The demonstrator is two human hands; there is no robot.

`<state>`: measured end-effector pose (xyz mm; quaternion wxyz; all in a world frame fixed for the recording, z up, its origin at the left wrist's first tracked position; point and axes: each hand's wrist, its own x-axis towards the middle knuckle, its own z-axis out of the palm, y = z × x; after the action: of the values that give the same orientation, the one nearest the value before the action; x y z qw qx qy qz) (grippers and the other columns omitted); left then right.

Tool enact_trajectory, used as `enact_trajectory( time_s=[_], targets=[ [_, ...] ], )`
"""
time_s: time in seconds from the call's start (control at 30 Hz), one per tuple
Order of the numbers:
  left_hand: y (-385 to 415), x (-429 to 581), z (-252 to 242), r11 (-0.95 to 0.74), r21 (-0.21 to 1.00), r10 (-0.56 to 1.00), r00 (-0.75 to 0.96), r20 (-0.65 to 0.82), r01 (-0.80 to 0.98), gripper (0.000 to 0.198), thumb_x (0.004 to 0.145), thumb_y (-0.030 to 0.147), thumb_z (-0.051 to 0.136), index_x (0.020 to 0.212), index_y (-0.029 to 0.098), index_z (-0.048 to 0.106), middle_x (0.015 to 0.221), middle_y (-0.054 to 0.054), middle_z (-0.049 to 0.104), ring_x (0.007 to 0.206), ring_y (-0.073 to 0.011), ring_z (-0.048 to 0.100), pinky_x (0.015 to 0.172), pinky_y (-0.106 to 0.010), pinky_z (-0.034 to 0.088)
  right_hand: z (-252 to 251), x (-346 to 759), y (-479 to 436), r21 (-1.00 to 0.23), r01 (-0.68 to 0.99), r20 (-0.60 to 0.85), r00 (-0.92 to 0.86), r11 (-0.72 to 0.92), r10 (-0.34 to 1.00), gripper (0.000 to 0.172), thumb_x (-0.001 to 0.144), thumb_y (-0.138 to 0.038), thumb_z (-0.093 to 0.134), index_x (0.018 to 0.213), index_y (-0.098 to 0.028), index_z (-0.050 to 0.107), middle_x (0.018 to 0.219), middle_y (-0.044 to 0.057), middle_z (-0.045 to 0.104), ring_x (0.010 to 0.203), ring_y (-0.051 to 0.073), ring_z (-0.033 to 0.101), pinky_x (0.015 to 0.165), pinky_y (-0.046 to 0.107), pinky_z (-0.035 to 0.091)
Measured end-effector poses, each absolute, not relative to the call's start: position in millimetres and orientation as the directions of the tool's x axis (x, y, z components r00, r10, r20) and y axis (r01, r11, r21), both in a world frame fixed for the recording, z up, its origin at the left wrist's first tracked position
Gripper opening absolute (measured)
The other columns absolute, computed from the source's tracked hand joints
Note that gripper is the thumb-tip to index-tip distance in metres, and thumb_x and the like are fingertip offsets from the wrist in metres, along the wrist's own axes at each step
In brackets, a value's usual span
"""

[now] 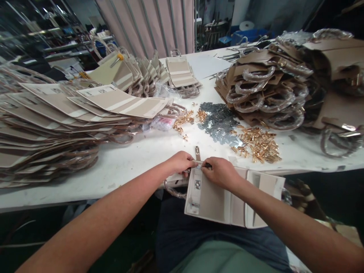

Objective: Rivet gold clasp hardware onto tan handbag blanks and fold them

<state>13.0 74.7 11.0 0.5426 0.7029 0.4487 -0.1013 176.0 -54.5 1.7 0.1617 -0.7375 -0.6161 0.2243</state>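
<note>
A beige bag panel with a cream edge lies open across my lap, its far end against the table edge. My left hand is closed, its thumb and fingers pinching the panel's upper left corner. Close beside it, my right hand is closed with its fingertips at the same edge; any small part in them is hidden. A square metal fitting shows on the panel's left strip. Just beyond my fingertips, a short strap with a metal piece points away on the table. A plastic-wrapped handle hangs at the panel's left.
Stacked beige panels fill the left of the white table. Brown bag pieces with wrapped handles are heaped at right. Between them lie gold fittings, smaller gold pieces and grey metal plates. A yellow-handled tool rests behind.
</note>
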Motion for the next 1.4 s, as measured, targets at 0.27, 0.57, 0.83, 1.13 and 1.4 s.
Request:
enact_trajectory(
  time_s=[0.27, 0.57, 0.83, 1.13, 1.4],
  targets=[
    [73, 8, 11, 0.07, 0.722, 0.479, 0.611, -0.63, 0.689, 0.028, 0.085, 0.039, 0.075, 0.072, 0.017, 0.064, 0.059, 0.003, 0.062, 0.047, -0.0122, 0.059, 0.044, -0.023, 0.032, -1, 175, -59, -0.53, 0.825, -0.12, 0.153, -0.194, 0.981, 0.014, 0.091, -0.029, 0.063, 0.09, -0.026, 0.077, 0.094, 0.003, 0.079, 0.086, 0.023, 0.068, 0.07, 0.03, 0.039],
    [64, 10, 8, -0.007, 0.716, 0.577, 0.587, -0.568, 0.698, 0.031, 0.089, 0.029, 0.07, 0.062, 0.018, 0.059, 0.047, 0.004, 0.053, 0.041, -0.0143, 0.055, 0.048, -0.025, 0.038, 37, 184, -57, -0.932, 0.346, 0.006, 0.326, -0.113, 0.945, 0.027, 0.092, -0.046, 0.073, 0.08, -0.022, 0.076, 0.057, -0.003, 0.062, 0.05, 0.015, 0.054, 0.053, 0.028, 0.04],
    [64, 12, 9, 0.008, 0.706, 0.58, 0.572, -0.58, 0.708, 0.027, 0.087, 0.026, 0.071, 0.063, 0.017, 0.063, 0.048, 0.002, 0.056, 0.042, -0.0154, 0.056, 0.051, -0.026, 0.043, 22, 167, -50, -0.962, -0.043, 0.205, 0.534, 0.268, 0.82, 0.044, 0.092, -0.043, 0.077, 0.06, -0.022, 0.055, 0.055, -0.003, 0.053, 0.052, 0.013, 0.052, 0.053, 0.028, 0.046],
    [62, 7, -2, -0.109, 0.707, 0.613, 0.607, -0.506, 0.699, 0.026, 0.088, 0.032, 0.067, 0.067, 0.017, 0.066, 0.051, 0.0, 0.061, 0.044, -0.0155, 0.057, 0.051, -0.026, 0.039, 36, 161, -26, -0.839, -0.458, 0.021, 0.514, 0.295, 0.858, 0.043, 0.083, -0.033, 0.075, 0.056, -0.022, 0.043, 0.049, -0.009, 0.034, 0.039, 0.007, 0.032, 0.04, 0.024, 0.032],
    [62, 7, -8, -0.102, 0.765, 0.614, 0.645, -0.454, 0.636, 0.028, 0.085, 0.027, 0.067, 0.059, 0.018, 0.062, 0.045, 0.0, 0.055, 0.043, -0.0147, 0.054, 0.048, -0.026, 0.037, 31, 139, -25, -0.968, -0.145, 0.159, 0.287, 0.207, 0.945, 0.044, 0.091, -0.035, 0.071, 0.055, -0.022, 0.05, 0.05, -0.005, 0.046, 0.045, 0.01, 0.042, 0.047, 0.027, 0.036]
  ],
)
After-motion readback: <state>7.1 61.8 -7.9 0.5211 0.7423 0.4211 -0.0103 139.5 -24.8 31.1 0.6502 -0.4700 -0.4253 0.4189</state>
